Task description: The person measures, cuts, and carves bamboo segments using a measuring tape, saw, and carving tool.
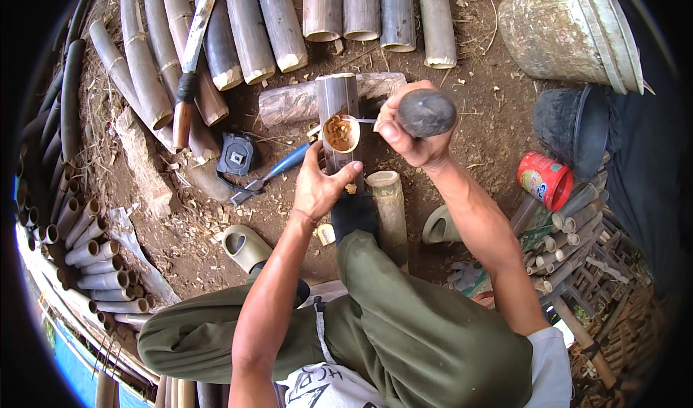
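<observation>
Over the dirt [480, 105], the left hand [323, 188] grips the bamboo [337, 96], perhaps to steady it, and the right hand [416, 147] clutches a dark tool [426, 112].

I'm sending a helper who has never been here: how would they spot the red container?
Start at the big pale bucket at the picture's upper right, then drop to the black bucket below it. Just below and slightly left is the red container, small and bright where both buckets are dull.
</observation>
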The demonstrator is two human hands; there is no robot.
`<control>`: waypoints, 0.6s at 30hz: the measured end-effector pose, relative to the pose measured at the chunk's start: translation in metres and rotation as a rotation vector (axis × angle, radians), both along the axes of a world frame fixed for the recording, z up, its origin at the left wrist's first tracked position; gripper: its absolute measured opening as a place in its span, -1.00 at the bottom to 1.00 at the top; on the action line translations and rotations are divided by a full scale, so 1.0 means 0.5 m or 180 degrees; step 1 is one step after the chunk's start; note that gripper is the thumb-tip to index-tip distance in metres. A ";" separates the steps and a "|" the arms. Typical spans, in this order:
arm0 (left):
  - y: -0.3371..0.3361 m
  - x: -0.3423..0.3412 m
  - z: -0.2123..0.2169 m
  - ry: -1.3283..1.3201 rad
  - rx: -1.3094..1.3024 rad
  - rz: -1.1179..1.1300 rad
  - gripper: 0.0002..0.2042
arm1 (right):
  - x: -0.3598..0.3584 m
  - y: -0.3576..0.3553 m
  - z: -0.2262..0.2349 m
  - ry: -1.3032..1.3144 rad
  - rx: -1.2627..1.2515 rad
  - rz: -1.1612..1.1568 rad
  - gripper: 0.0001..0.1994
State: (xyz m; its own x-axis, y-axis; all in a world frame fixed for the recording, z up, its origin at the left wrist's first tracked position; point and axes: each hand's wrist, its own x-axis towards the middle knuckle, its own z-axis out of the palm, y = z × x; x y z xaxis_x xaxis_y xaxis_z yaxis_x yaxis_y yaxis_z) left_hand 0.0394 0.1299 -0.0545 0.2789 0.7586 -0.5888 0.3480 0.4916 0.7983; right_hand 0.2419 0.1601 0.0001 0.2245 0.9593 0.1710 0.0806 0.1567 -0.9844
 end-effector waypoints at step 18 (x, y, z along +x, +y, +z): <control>-0.004 0.034 -0.038 -0.0456 -0.0045 0.0201 -0.20 | 0.020 -0.023 -0.041 0.1235 -0.0028 -0.0373 -0.86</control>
State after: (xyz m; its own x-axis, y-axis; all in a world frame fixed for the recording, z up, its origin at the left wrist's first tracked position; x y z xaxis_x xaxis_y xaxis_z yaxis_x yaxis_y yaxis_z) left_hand 0.0565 0.1277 -0.0733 0.3128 0.7693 -0.5571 0.1991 0.5204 0.8304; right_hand 0.2519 0.1489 -0.0203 0.3788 0.9244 0.0438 -0.2805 0.1598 -0.9465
